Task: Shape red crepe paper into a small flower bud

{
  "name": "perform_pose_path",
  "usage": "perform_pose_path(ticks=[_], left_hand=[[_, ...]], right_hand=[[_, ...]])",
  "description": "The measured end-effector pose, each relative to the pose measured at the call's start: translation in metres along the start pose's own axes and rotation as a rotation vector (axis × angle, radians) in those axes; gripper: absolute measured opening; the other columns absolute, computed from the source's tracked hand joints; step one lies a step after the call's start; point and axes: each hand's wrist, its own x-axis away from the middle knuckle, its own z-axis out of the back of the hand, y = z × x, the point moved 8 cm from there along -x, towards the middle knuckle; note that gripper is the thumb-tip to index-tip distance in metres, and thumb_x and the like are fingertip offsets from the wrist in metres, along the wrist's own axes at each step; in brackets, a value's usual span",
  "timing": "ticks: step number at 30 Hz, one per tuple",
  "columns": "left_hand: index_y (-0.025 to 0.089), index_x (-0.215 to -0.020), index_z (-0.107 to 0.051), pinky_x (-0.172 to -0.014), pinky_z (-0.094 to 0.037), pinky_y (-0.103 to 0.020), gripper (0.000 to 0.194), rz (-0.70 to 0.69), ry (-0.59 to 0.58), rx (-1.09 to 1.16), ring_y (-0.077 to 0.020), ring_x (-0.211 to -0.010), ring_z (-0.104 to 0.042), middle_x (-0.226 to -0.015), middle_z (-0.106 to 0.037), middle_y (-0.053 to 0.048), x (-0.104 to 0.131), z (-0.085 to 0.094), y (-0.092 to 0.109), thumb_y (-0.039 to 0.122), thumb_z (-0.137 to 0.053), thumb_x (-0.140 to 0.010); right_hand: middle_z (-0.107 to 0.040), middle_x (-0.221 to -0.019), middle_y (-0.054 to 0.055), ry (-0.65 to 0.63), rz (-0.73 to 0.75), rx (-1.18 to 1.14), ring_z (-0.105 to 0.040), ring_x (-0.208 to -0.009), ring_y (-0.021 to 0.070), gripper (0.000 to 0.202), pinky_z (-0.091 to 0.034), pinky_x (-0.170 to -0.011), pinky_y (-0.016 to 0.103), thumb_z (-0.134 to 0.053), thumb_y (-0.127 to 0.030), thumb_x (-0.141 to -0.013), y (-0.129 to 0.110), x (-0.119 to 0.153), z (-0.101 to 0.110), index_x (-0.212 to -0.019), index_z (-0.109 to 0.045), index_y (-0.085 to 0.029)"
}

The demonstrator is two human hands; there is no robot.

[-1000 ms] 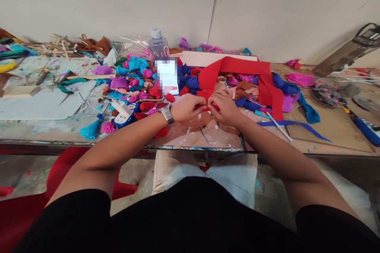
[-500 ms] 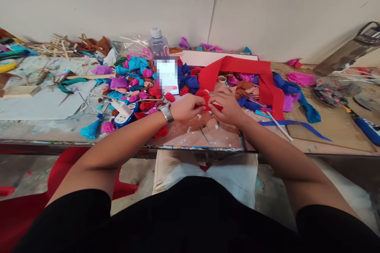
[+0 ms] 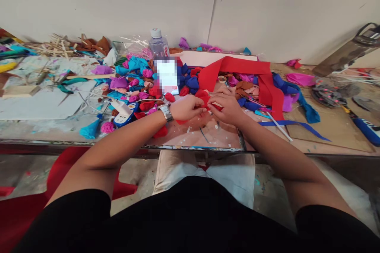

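Observation:
Above the near part of the worktable, my left hand point(image 3: 187, 107) and my right hand point(image 3: 227, 106) meet, fingertips almost touching. Both pinch a piece of red crepe paper point(image 3: 203, 95), which bulges up between them. A bit of red also shows beneath my left hand. The fingers partly hide the paper, so its exact shape is unclear. A metal watch point(image 3: 166, 112) is on my left wrist. Just behind my right hand, a broad red paper strip point(image 3: 234, 64) lies folded over other scraps.
Rolled paper flowers point(image 3: 142, 84) in several colours crowd the left, around a lit phone point(image 3: 166, 77) and a clear bottle point(image 3: 158, 43). A blue-and-white power socket point(image 3: 126, 116) sits left of my watch. Pliers point(image 3: 71, 83) lie farther left. A dark bottle point(image 3: 344, 53) leans at right.
My fingers have shifted slightly on the red crepe paper, and some red now shows below my left hand. Everything else on the table stays in place.

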Motion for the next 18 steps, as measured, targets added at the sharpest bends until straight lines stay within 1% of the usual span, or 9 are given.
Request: perform_pose_path(ticks=[2, 4, 6, 9, 11, 14, 18], left_hand=[[0.017, -0.083, -0.075, -0.069, -0.057, -0.022, 0.024, 0.015, -0.018, 0.025, -0.0147, -0.07, -0.076, -0.078, -0.08, -0.004, 0.0, -0.002, -0.002, 0.033, -0.066, -0.1], [0.017, -0.086, -0.075, -0.071, -0.061, -0.022, 0.024, 0.031, -0.04, 0.089, -0.0149, -0.073, -0.079, -0.082, -0.082, -0.005, 0.0, -0.006, -0.006, 0.032, -0.064, -0.102], [0.016, -0.091, -0.075, -0.074, -0.065, -0.023, 0.025, 0.054, -0.084, 0.202, -0.0156, -0.079, -0.082, -0.091, -0.085, -0.006, 0.0, -0.012, -0.009, 0.031, -0.06, -0.104], [0.015, -0.096, -0.073, -0.078, -0.068, -0.026, 0.024, 0.086, -0.148, 0.395, -0.0172, -0.086, -0.085, -0.098, -0.086, -0.009, 0.0, -0.019, -0.014, 0.03, -0.057, -0.106], [0.014, -0.098, -0.073, -0.082, -0.069, -0.027, 0.02, 0.083, -0.177, 0.493, -0.0173, -0.089, -0.085, -0.097, -0.086, -0.009, -0.001, -0.02, -0.015, 0.028, -0.06, -0.105], [0.014, -0.1, -0.074, -0.084, -0.068, -0.028, 0.013, 0.093, -0.23, 0.632, -0.0171, -0.089, -0.084, -0.096, -0.085, -0.009, -0.001, -0.02, -0.015, 0.025, -0.066, -0.1], [0.013, -0.098, -0.075, -0.078, -0.068, -0.031, 0.009, 0.214, -0.275, 0.829, -0.0179, -0.082, -0.082, -0.089, -0.083, -0.009, 0.001, -0.022, -0.019, 0.021, -0.07, -0.097]], right_hand=[[-0.083, -0.101, 0.007, 0.017, -0.022, -0.008, -0.067, -0.108, 0.0301, 0.021, -0.047, -0.1, 0.05, -0.062, -0.037, -0.105, 0.002, 0.0, 0.001, -0.094, -0.076, -0.024], [-0.085, -0.106, 0.007, 0.016, -0.016, -0.026, -0.068, -0.11, 0.0305, 0.02, -0.047, -0.102, 0.051, -0.064, -0.039, -0.105, 0.002, 0.0, 0.001, -0.099, -0.079, -0.025], [-0.086, -0.109, 0.006, 0.004, 0.009, -0.038, -0.068, -0.113, 0.0306, 0.02, -0.048, -0.104, 0.051, -0.067, -0.04, -0.104, 0.001, 0.0, 0.0, -0.103, -0.082, -0.027], [-0.087, -0.104, 0.006, 0.013, 0.051, -0.039, -0.07, -0.107, 0.029, 0.022, -0.052, -0.1, 0.049, -0.069, -0.042, -0.105, 0.0, 0.0, 0.001, -0.103, -0.085, -0.028], [-0.087, -0.1, 0.006, 0.035, 0.081, -0.041, -0.07, -0.103, 0.0279, 0.023, -0.054, -0.095, 0.047, -0.07, -0.043, -0.105, 0.0, 0.0, 0.002, -0.103, -0.086, -0.028], [-0.086, -0.096, 0.005, 0.046, 0.115, -0.05, -0.07, -0.104, 0.0271, 0.021, -0.054, -0.094, 0.046, -0.071, -0.042, -0.105, -0.001, -0.001, 0.003, -0.107, -0.087, -0.03], [-0.087, -0.094, 0.005, 0.045, 0.135, -0.059, -0.072, -0.104, 0.0269, 0.02, -0.054, -0.095, 0.046, -0.071, -0.042, -0.105, -0.003, -0.001, 0.005, -0.11, -0.087, -0.032]])
